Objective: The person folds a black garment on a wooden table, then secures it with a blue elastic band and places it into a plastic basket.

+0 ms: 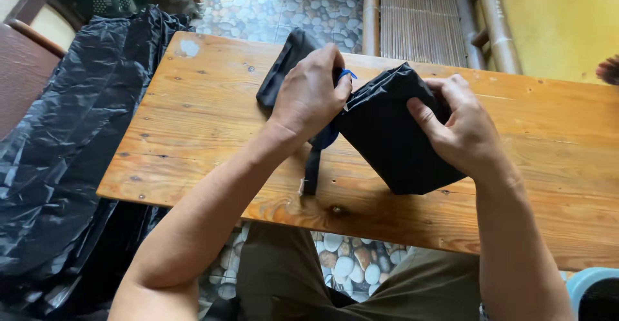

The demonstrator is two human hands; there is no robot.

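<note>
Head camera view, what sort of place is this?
Probably a home patio or porch used as a workspace: a rough wooden table on a pebble-patterned floor, bamboo poles and a yellow wall.

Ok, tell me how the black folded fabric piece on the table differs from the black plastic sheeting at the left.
The folded fabric piece is compact and matte; the plastic sheeting is large, glossy and crinkled. The fabric piece lies on the wooden table, held by the left hand and right hand; the sheeting drapes loose beside the table, with no hand on it. The fabric piece has a strap; the sheeting shows none. Both are black.
</note>
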